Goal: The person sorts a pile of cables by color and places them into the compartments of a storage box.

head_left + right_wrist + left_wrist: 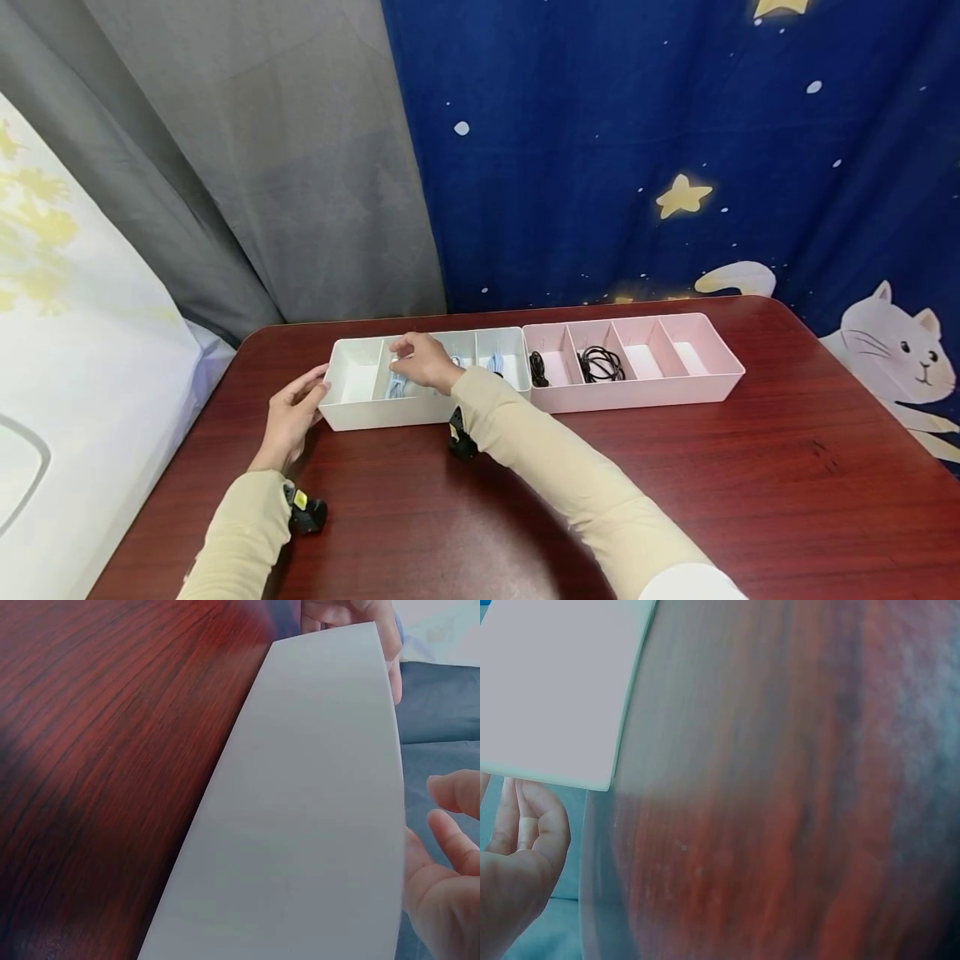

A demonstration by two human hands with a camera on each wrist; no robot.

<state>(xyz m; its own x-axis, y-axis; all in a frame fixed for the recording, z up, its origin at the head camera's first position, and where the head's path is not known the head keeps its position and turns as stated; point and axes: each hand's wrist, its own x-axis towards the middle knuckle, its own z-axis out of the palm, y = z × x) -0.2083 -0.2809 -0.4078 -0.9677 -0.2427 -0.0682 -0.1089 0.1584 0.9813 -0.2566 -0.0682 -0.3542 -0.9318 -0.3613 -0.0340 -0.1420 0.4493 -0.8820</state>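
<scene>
A white divided box (390, 411) stands near the back of the table, and its long outer wall (300, 787) fills the right wrist view. My left hand (292, 417) touches the box's left end with its fingertips, also seen in the left wrist view. Over the second compartment from the left hovers my right hand (425, 362), its thumb and fingers apart in the right wrist view with nothing visible between them. Below its fingertips lies a light blue cable bundle (396, 386). Another pale blue cable (495, 362) lies in the rightmost compartment; my right hand and forearm partly cover the third.
A pink divided box (637, 392) adjoins the white one's right end. Its two left compartments hold a black cable bundle (537, 369) and a looped black cable (602, 364). Grey and blue curtains (555, 167) hang behind the reddish-brown table (390, 517); white fabric (82, 358) is at left.
</scene>
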